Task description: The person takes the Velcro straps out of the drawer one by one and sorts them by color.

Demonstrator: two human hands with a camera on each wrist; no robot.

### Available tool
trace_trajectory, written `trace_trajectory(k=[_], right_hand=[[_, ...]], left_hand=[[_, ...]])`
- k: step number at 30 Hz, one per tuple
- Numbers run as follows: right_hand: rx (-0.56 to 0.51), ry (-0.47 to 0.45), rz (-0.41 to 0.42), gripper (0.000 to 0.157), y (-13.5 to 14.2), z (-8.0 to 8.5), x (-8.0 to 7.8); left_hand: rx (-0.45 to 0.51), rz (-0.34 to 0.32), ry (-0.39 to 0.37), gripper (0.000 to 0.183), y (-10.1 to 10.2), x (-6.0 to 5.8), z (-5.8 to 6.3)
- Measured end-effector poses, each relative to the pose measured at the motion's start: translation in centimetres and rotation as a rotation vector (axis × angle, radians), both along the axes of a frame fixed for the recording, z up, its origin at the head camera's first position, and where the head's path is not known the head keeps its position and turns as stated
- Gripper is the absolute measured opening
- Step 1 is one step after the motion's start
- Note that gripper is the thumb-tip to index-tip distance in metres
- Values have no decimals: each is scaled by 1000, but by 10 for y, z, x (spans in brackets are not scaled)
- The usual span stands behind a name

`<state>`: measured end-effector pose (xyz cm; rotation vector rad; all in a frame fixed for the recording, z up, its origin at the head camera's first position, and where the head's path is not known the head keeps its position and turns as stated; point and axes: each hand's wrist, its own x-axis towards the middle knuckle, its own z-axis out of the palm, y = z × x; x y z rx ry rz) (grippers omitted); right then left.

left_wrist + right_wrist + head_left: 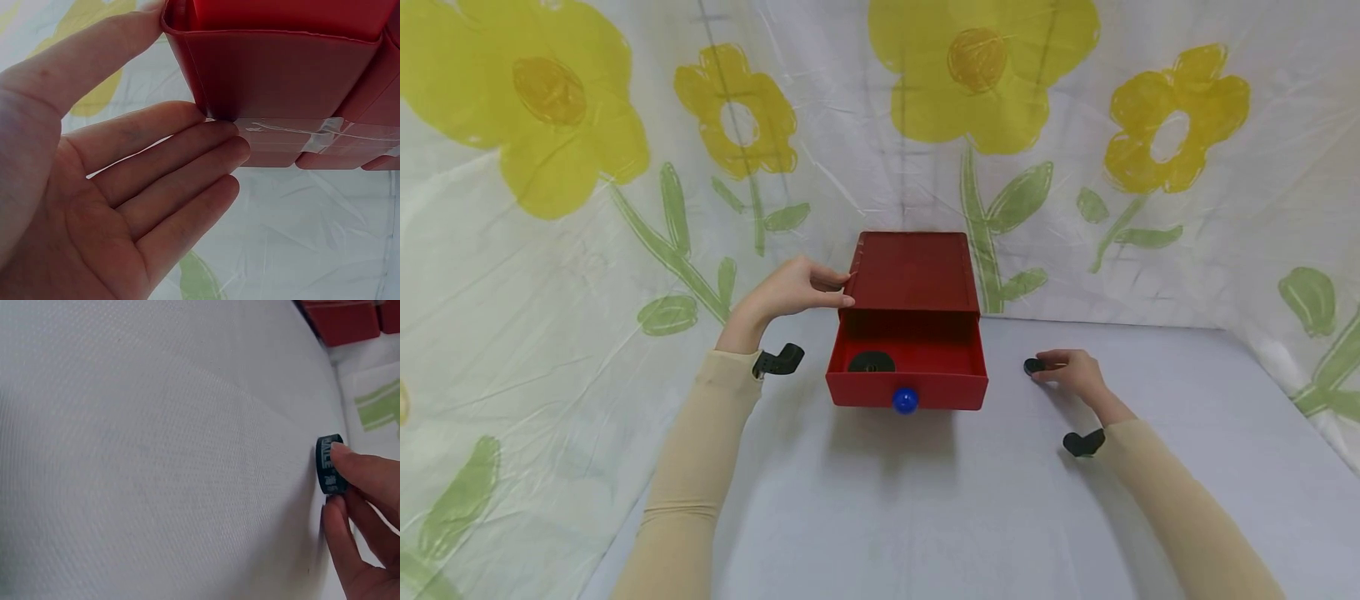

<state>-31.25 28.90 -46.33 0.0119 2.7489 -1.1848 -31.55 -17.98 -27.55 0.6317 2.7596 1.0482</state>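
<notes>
A red box [915, 267] stands with its drawer [865, 390] pulled out toward me, a round blue knob [906, 401] on the drawer front. My left hand [793, 287] is at the box's left side, thumb at the front edge. The left wrist view shows the fingers nearly straight, tips against the box [281, 75]. Out to the right, my right hand [1075, 372] pinches a small dark green disc [326, 465] between thumb and fingers, close over the white table. White lettering runs round the disc's rim. Inside the drawer, at the left, lies a black disc [871, 362].
A white cloth with printed yellow flowers [977, 58] hangs behind the box and along both sides. White table surface [880, 517] spreads in front of the drawer. Clear tape [281, 132] runs along the red box's lower part.
</notes>
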Motion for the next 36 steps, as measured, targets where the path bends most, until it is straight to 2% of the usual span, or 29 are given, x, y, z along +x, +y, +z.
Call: trace_trajectory(k=[7, 14, 21, 29, 36], right_hand=[[30, 35, -13, 57, 6, 2, 5], [45, 95, -4, 56, 11, 12, 17], [81, 180, 51, 53, 10, 33, 30], [86, 192, 67, 53, 6, 54, 42], [72, 229, 115, 53, -6, 76, 56]], left_hand=[[-4, -1, 3, 60, -1, -2, -1], [-5, -16, 8, 61, -1, -2, -2], [-1, -12, 0, 63, -2, -3, -2], [-5, -3, -1, 62, -2, -3, -3], [-6, 2, -2, 62, -2, -3, -3]])
